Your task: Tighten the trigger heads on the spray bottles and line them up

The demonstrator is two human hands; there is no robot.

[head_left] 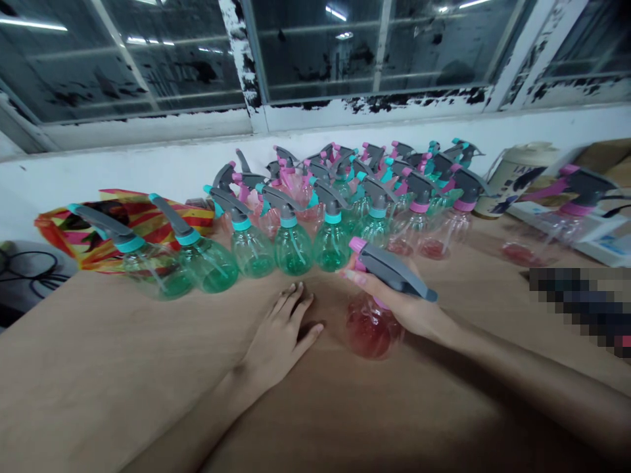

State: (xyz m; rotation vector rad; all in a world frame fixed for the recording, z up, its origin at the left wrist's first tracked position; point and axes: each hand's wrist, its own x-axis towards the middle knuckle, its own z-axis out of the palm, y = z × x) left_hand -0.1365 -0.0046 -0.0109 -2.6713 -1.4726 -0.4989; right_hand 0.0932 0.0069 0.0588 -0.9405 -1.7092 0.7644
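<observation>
My right hand (409, 309) is wrapped round the neck of a pink spray bottle (372, 328) with a grey and pink trigger head. Its clear pink body is at the table surface; whether it rests there or is slightly raised I cannot tell. To its left, my left hand (280, 328) lies flat on the wooden table (148, 368), fingers stretched forward and holding nothing. Just beyond my fingertips stands a green spray bottle (294, 253) with a turquoise collar, in a row with several others, among them another green spray bottle (332, 246).
Behind the front row stand several more pink and green spray bottles. A red and yellow bag (123, 210) lies at the back left. At the right are a white tumbler (515, 177) and a separate pink spray bottle (542, 230). Black cables (34, 269) hang past the left edge.
</observation>
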